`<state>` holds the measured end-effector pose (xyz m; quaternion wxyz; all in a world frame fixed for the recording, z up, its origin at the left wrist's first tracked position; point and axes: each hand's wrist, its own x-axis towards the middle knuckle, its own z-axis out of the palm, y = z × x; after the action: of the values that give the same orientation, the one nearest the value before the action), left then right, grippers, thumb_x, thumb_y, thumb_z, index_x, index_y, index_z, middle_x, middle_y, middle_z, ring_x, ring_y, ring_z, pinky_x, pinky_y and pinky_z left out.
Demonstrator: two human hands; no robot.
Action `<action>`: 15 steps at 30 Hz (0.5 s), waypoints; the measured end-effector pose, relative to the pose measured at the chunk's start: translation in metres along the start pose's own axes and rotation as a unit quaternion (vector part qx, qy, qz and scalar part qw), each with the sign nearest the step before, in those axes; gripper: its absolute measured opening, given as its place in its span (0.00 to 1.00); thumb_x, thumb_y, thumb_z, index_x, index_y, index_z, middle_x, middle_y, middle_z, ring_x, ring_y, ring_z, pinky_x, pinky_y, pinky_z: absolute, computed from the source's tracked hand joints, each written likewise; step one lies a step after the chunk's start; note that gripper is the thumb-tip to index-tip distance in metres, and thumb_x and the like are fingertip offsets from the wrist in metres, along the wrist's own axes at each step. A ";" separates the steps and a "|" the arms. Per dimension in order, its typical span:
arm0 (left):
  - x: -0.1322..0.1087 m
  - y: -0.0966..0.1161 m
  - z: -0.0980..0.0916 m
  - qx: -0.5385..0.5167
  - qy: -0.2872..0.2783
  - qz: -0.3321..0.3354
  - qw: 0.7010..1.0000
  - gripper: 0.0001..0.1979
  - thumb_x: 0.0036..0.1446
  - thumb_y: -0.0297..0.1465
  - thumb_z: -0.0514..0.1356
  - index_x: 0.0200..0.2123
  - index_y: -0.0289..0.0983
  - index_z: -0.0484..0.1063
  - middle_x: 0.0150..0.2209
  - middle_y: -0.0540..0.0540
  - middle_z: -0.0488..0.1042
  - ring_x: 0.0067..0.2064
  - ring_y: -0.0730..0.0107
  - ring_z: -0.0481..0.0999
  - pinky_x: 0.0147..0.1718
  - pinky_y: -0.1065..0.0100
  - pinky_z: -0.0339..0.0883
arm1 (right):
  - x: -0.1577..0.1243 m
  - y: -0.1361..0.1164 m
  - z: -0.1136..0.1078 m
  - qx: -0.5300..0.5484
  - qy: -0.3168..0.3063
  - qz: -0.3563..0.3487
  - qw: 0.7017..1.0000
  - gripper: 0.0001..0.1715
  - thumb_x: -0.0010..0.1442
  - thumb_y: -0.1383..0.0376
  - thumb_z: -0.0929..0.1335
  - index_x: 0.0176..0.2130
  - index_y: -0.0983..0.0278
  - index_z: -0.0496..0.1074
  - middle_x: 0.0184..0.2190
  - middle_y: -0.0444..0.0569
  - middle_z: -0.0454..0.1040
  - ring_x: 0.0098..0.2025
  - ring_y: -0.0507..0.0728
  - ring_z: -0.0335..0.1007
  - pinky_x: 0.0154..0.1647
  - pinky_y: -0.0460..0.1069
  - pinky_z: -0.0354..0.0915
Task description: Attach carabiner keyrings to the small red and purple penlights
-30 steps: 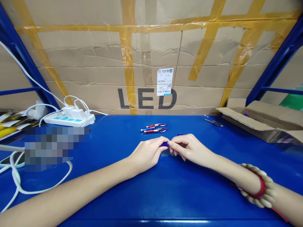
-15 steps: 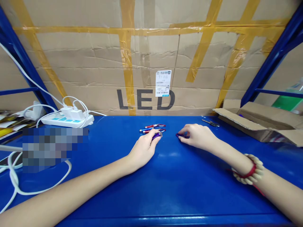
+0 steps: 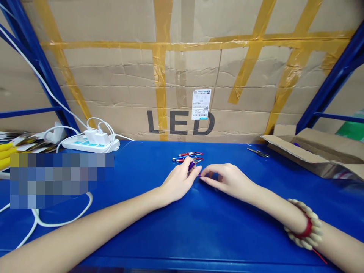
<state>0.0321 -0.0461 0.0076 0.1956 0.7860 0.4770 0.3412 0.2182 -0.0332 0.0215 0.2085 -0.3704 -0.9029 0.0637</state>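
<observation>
My left hand (image 3: 178,180) is closed around a small purple metal tube (image 3: 192,163), which looks like a keychain penlight; its shiny end shows between thumb and forefinger. Close beside it, my right hand (image 3: 229,178) pinches a small purple piece (image 3: 200,175) between thumb and fingertips. Too little of that piece shows to name it, and I cannot tell whether it touches the tube. Just beyond my left hand lie a red penlight (image 3: 187,154) with a clip, and another red penlight (image 3: 183,160) alongside a blue one, partly covered by my fingers.
On the blue table (image 3: 182,235) a key (image 3: 257,152) lies at the back right, near an opened cardboard box (image 3: 295,151). A white power strip (image 3: 85,144) with chargers and cables stands at the left. A large taped carton (image 3: 127,91) forms the back.
My right hand has moved left with the small purple piece, up to the thumb of my left hand. The left hand keeps its hold on the purple penlight. The view has shifted slightly.
</observation>
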 end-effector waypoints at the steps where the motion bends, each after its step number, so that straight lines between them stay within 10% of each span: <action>1: 0.000 0.000 0.000 -0.004 -0.005 0.009 1.000 0.10 0.61 0.39 0.47 0.32 0.39 0.57 0.27 0.52 0.68 0.28 0.71 0.68 0.27 0.71 0.58 | 0.000 -0.001 0.001 0.010 0.003 -0.011 1.000 0.10 0.60 0.61 0.63 0.37 0.61 0.72 0.31 0.44 0.76 0.31 0.52 0.72 0.29 0.45 0.62; 15: 0.002 -0.005 0.002 -0.043 0.008 0.062 0.997 0.05 0.59 0.30 0.47 0.30 0.39 0.54 0.25 0.53 0.63 0.25 0.76 0.61 0.26 0.73 0.54 | -0.001 0.006 0.004 -0.010 0.077 -0.081 0.994 0.15 0.61 0.61 0.63 0.47 0.63 0.70 0.39 0.50 0.75 0.35 0.53 0.72 0.36 0.47 0.67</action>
<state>0.0311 -0.0421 0.0030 0.2037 0.8023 0.4134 0.3793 0.2207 -0.0296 0.0159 0.2788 -0.3014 -0.9118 0.0090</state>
